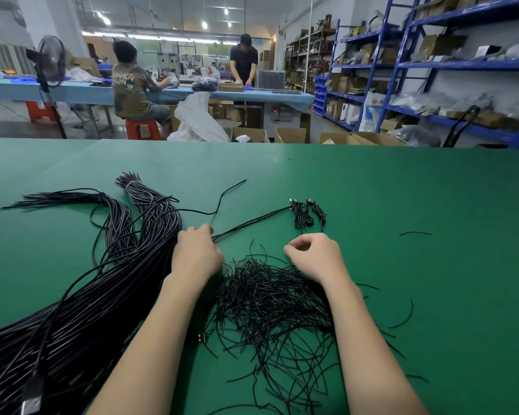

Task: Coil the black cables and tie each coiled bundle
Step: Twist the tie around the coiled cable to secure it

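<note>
A thick bundle of long black cables lies across the left of the green table. My left hand grips one black cable that runs up and right toward two small coiled cable bundles. A heap of short black twist ties lies between my forearms. My right hand hovers over the heap with thumb and forefinger curled close together; whether it pinches a tie cannot be seen.
Loose ties lie scattered to the right. Beyond the table's far edge are cardboard boxes, blue shelving at the right, and two people at another long table in the background.
</note>
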The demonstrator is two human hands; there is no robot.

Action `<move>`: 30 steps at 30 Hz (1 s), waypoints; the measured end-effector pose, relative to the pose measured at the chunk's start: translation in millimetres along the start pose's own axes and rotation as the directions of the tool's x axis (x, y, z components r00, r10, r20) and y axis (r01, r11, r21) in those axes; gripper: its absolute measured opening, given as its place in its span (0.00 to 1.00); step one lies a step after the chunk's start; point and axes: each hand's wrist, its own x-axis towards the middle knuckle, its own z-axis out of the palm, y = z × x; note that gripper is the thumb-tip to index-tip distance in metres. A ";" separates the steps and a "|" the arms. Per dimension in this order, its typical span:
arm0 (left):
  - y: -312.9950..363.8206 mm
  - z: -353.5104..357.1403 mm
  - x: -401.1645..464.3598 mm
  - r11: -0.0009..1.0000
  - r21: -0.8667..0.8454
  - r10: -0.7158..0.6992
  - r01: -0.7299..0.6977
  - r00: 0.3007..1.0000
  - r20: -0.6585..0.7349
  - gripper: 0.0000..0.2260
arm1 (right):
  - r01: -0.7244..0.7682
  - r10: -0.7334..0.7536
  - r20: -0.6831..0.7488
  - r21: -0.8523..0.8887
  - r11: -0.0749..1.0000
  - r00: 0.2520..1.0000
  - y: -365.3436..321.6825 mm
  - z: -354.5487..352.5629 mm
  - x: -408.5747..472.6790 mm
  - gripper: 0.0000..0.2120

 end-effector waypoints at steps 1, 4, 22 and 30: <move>1.5 -0.7 -1.6 1.000 -0.028 -0.013 0.013 1.000 -0.022 0.15 | 0.004 -0.004 -0.002 0.000 1.000 1.000 -0.7 0.7 0.1 0.08; 8.3 -2.0 -9.0 0.998 -0.043 -0.047 0.044 0.996 -0.077 0.08 | 0.011 -0.011 -0.006 0.005 1.000 1.000 -2.4 1.6 -0.2 0.08; 9.3 -24.5 4.2 0.648 -0.754 -0.285 0.109 0.953 -0.107 0.09 | 0.092 -0.166 0.143 0.422 0.902 0.976 -50.3 19.7 -13.3 0.04; 5.2 -27.1 4.0 0.676 -0.729 -0.267 0.105 0.957 -0.110 0.07 | -0.074 -0.135 0.330 0.548 0.833 0.934 -99.9 60.4 -20.7 0.05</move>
